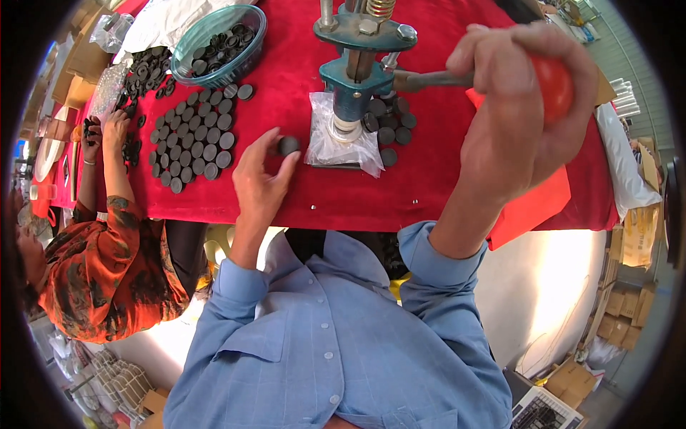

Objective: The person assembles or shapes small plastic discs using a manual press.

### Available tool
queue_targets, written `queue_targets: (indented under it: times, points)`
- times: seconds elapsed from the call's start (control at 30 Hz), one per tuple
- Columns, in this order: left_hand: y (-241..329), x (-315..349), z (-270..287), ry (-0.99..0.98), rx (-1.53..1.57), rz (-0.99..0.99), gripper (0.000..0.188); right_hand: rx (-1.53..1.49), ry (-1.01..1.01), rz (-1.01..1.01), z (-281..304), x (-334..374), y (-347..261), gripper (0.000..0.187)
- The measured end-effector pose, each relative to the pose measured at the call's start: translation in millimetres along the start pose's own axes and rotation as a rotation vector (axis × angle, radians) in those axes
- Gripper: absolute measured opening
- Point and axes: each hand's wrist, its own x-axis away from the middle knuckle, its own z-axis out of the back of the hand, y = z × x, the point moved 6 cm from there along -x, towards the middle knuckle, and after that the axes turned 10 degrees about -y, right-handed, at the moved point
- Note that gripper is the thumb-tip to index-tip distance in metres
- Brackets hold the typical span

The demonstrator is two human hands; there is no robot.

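Note:
My left hand pinches a small round black disc between thumb and fingers, just above the red cloth. It is left of a dark green hand press. My right hand is wrapped round the red ball knob at the end of the press's metal lever. Under the press's pale round tip lies clear plastic film, spread over the base. Whether anything sits beneath the tip is hidden.
Black discs lie in a flat group on the red cloth, with more right of the press. A teal basket holds loose black parts. At the left, a co-worker in a patterned orange top handles similar parts.

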Motion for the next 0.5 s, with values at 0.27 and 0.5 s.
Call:
queue_targets:
  times: [0.27,0.5]
  points:
    - [30.7,-36.2,-53.0,-0.117,0.12,-0.126,0.061,-0.575,0.147,-0.168,-20.2,-32.8,21.9,0.015]
    - [39.2,-39.0,-62.6,-0.08,0.123,-0.132,0.07,-0.083,0.049,-0.084,0.1,-15.8,10.4,0.019]
